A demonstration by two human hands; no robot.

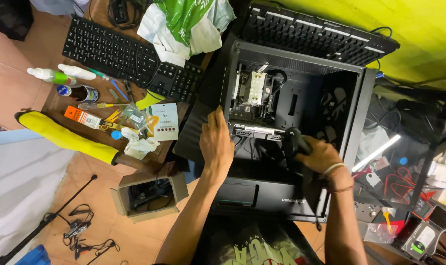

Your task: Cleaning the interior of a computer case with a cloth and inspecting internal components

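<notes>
An open black computer case lies on its side in front of me, with a motherboard, a cooler and a graphics card inside. My left hand rests on the case's left edge beside the graphics card, fingers bent, holding nothing that I can see. My right hand is inside the case, closed around a bundle of black cables. A pale band circles my right wrist.
A black keyboard lies at upper left, another above the case. A wooden table holds bottles, small tools, papers and a yellow-padded leg. An open cardboard box sits on the floor. Cables and parts clutter the right side.
</notes>
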